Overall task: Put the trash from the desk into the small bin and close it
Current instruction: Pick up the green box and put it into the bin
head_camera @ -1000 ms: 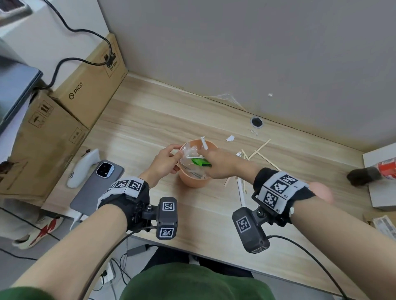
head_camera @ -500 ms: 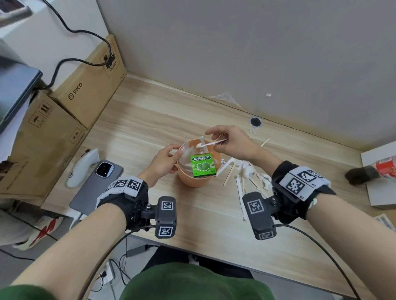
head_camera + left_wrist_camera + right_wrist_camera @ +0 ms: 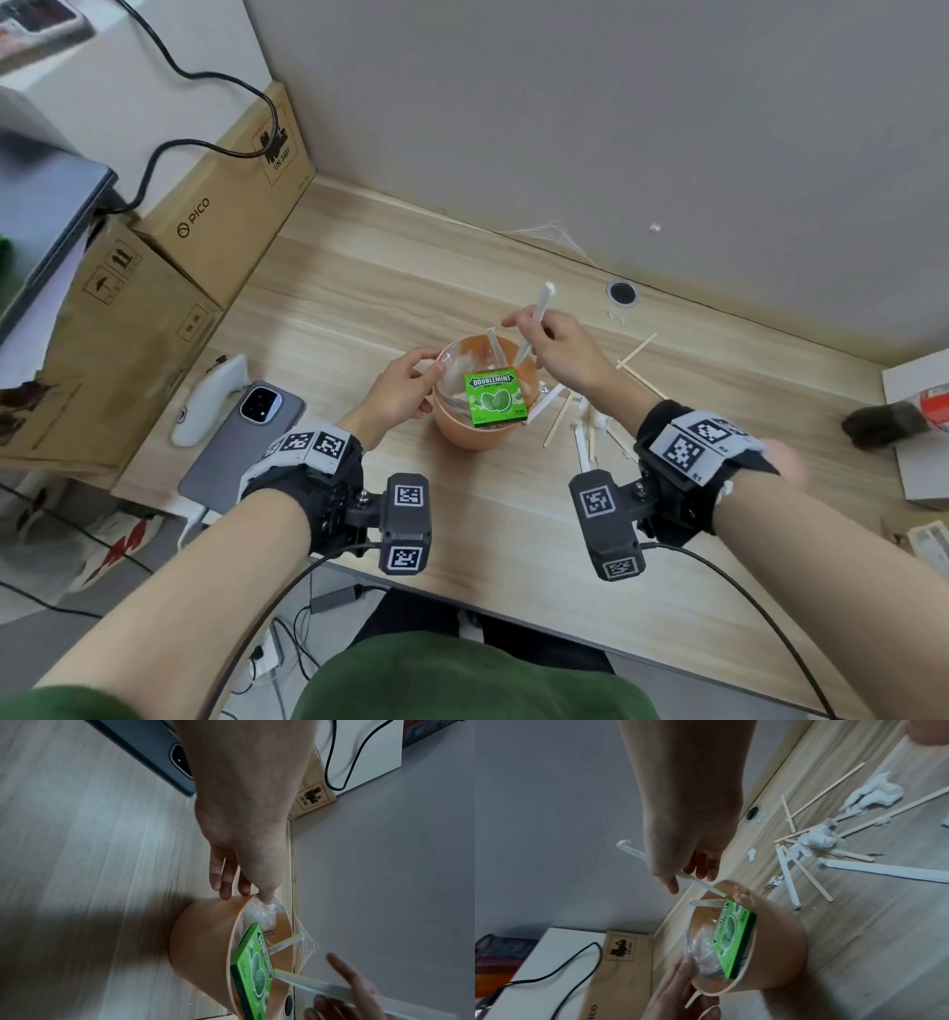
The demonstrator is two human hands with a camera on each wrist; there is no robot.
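Your left hand (image 3: pixel 405 383) pinches the near-left rim of the small bin (image 3: pixel 462 429), mid-desk (image 3: pixel 359 288), gum box (image 3: pixel 495 400) propped inside. Your right hand (image 3: pixel 560 349) grasps a white straw (image 3: pixel 539 308) over its far rim; sticks (image 3: pixel 557 425) and tissue lie right.

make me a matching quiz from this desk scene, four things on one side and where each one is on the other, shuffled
Things:
1. gum box
2. white straw
3. phone
4. wooden sticks

Places:
A. flat on the desk, left of the bin
B. pinched in the right hand
C. standing in the small bin
D. scattered on the desk, right of the bin

Pairs: 1-C, 2-B, 3-A, 4-D
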